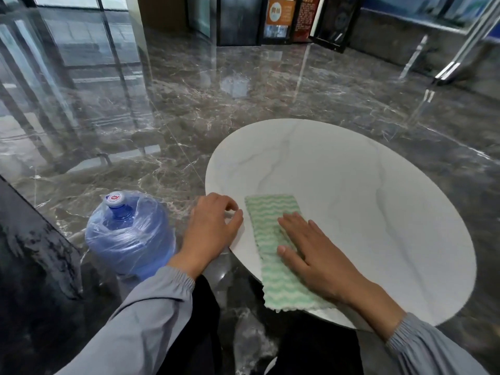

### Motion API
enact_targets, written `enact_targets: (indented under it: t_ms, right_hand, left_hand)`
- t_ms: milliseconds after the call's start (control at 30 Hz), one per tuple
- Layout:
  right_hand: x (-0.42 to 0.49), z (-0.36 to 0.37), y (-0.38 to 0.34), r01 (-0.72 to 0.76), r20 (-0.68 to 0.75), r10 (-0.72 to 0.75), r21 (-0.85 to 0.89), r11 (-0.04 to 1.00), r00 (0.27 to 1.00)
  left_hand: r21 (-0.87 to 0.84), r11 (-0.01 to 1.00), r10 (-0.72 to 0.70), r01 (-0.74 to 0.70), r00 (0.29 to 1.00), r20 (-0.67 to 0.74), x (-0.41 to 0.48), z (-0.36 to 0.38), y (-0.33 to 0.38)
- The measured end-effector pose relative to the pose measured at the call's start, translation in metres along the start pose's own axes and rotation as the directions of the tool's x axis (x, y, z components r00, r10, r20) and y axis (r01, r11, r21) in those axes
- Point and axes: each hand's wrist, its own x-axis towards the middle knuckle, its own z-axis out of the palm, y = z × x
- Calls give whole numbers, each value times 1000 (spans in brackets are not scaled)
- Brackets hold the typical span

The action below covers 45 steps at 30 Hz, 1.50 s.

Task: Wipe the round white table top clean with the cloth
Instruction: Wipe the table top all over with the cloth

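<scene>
Hides part of the cloth (270, 212) under the right hand (311, 255). Covers the lower side of the water bottle (130, 234) with the left sleeve (159, 296). Cuts it and the right sleeve (433, 353) off at the bottom edge. Cannot read the blurred orange sign (280, 10) or the cap label (115, 198).

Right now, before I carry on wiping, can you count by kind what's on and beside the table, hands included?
Hands: 2, the left hand and the right hand
Green-and-white cloth: 1
Round white table top: 1
Blue water jug on the floor: 1
Total: 5
</scene>
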Motion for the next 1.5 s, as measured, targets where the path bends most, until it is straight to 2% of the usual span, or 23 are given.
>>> enact_targets:
  t_ms: [67,133,200,267,333,467,600,667,733,800,867,933,967,1067,1167,1233,1300,1333,1400,1433,1500]
  right_hand:
    - [-4,-7,8,-16,-192,25,44,999,981]
    - [-4,-13,21,-14,-280,18,14,1000,960]
    - [-4,-18,33,-9,-196,2,-33,999,981]
    - [-4,-20,39,35,-87,-44,-99,994,995]
    - [-5,-22,40,51,-58,-58,-103,993,997]
    - [-2,-26,36,76,-110,-99,-195,978,989]
    - [4,-34,30,52,-99,-69,-164,985,993]
    - [4,-47,25,-6,-147,3,-20,1000,989]
    - [3,-65,20,-39,-216,68,136,990,974]
    - [3,-82,14,19,-379,44,162,987,924]
    - [1,-94,9,86,-539,-7,123,989,843]
    - [-2,-100,7,121,-622,-45,80,989,782]
    - [-6,-101,7,137,-629,-71,58,989,774]
    - [-24,-85,19,216,-518,-173,22,976,838]
    - [-47,-58,31,192,-262,-165,81,978,951]
    - [-55,-43,32,207,-128,-199,49,977,972]
    - [-54,-33,27,221,-143,-220,-8,975,965]
    - [-51,-30,22,210,-196,-214,-40,977,957]
    - [-39,-24,13,201,-310,-220,-92,975,925]
    - [-32,-20,10,194,-319,-218,-108,975,922]
    - [-17,-10,3,142,-177,-160,-110,984,971]
  left_hand:
    - [36,993,108,-113,988,111,-2,-1,8]
    - [23,972,229,-236,960,163,-4,-2,16]
    - [58,937,319,-345,911,262,-6,-1,25]
    - [138,910,315,-392,868,385,-5,-1,33]
    - [186,891,314,-414,857,408,-5,-1,36]
    - [188,879,342,-438,855,391,-2,-3,42]
    - [178,845,411,-504,826,386,3,-1,47]
    - [125,905,344,-406,873,346,9,-8,55]
    - [-40,969,245,-244,925,290,19,-17,66]
    - [-189,963,224,-190,958,181,30,-26,80]
    - [-320,931,212,-178,974,75,38,-34,95]
    - [-393,895,239,-213,971,18,41,-37,105]
    - [-396,886,268,-240,963,16,40,-37,107]
    - [-329,890,374,-315,918,131,29,-33,93]
    - [-236,908,416,-346,817,399,11,-27,68]
    - [-193,907,414,-374,711,569,-1,-24,57]
    - [-166,894,422,-416,655,627,-6,-20,51]
    - [-167,900,413,-402,668,619,-6,-18,49]
    - [-170,930,363,-325,751,551,-3,-15,48]
    - [-160,942,334,-294,797,504,-1,-12,49]
    - [-120,963,269,-241,869,416,3,-4,49]
